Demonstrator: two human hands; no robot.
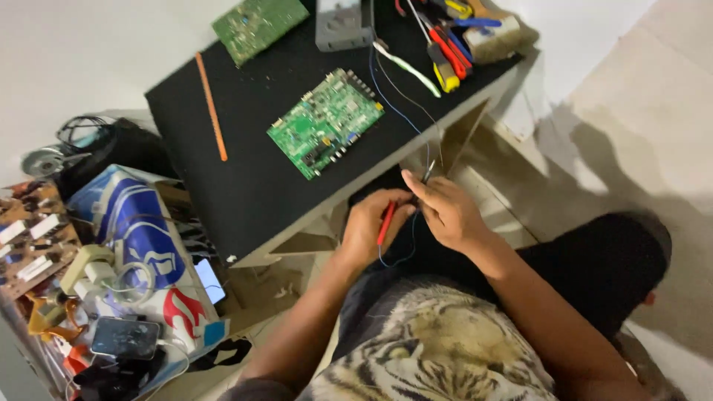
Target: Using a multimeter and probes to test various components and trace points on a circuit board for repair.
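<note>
Hands meet just off the near edge of the table (pixel 245 200), over the person's lap. The left hand (pixel 368 226) has its grip closed around a slim red probe (pixel 385 223), which runs slantwise down between the fingers. The right hand (pixel 448 212) pinches a thin dark metal-tipped probe (pixel 428 171) between thumb and forefinger, the tip pointing up toward the table's edge. A fine blue wire (pixel 397 111) trails from the far side of the table, over the near edge, and loops below the two hands.

The table is a low slab with a matt black top and pale sides. Near its middle, well apart from both hands, lies a green circuit board (pixel 325 122), flat, rectangular, studded with small parts and connectors. A second green board (pixel 256 26) lies at the far left corner, beside a grey box-shaped unit (pixel 342 26). An orange rod (pixel 212 108) lies along the left side. At the far right corner sits a heap of hand tools (pixel 449 48) with red, yellow and blue handles, and a bristle brush (pixel 501 33).

The black top between the middle board and the near edge lies bare. Left of the table, a blue and white carton (pixel 141 238) carries cables, a charger and a phone (pixel 125 338). Pale floor (pixel 639 111) spreads to the right.
</note>
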